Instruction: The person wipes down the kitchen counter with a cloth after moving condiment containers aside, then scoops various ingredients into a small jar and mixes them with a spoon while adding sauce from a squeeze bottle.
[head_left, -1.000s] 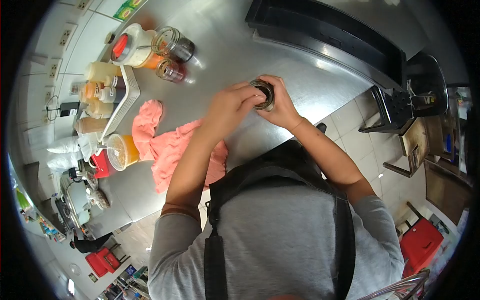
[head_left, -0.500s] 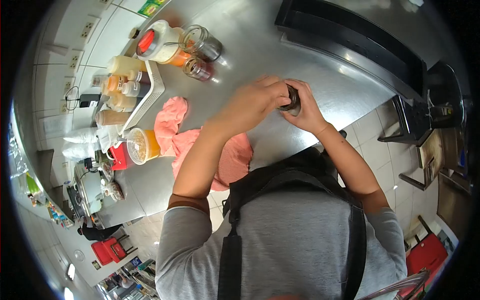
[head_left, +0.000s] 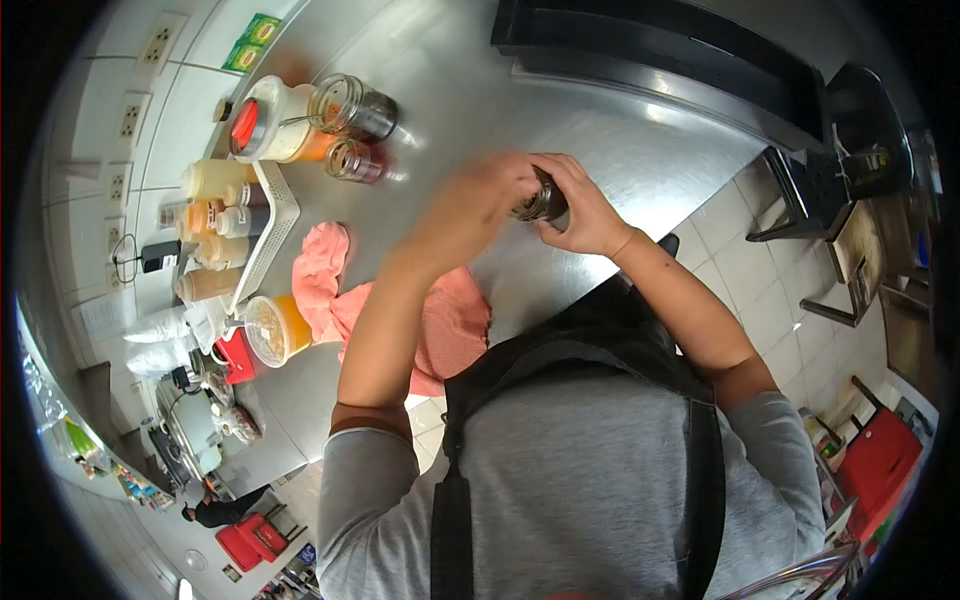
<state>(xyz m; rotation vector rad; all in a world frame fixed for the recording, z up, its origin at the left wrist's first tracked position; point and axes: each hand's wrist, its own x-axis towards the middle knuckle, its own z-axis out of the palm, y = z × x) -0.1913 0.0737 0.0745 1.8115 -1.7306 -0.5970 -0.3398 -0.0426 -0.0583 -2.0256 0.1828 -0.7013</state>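
A small glass jar point(head_left: 546, 203) with dark contents is held tilted above the steel table. My right hand point(head_left: 588, 212) is closed round its body, thumb below and fingers over the top. My left hand point(head_left: 485, 195) is curled over the jar's other end and smeared by motion. It covers that end, so I cannot see whether a lid is there. Left of my hands, a small open jar point(head_left: 355, 161) with reddish contents stands beside a larger open glass jar point(head_left: 365, 108) holding something dark.
A pink cloth point(head_left: 450, 325) lies by my left forearm. Near the wall are a white plastic basket point(head_left: 275, 225), several sauce bottles point(head_left: 215, 218), a red-lidded container point(head_left: 262, 118) and a tub point(head_left: 277, 330) with orange contents. A long black tray point(head_left: 660, 60) sits at the back. Farther off is a person point(head_left: 225, 510).
My view has shifted, and both hands have moved left in it with the jar. My left hand has turned against the jar's end and is more blurred; my right hand keeps its hold.
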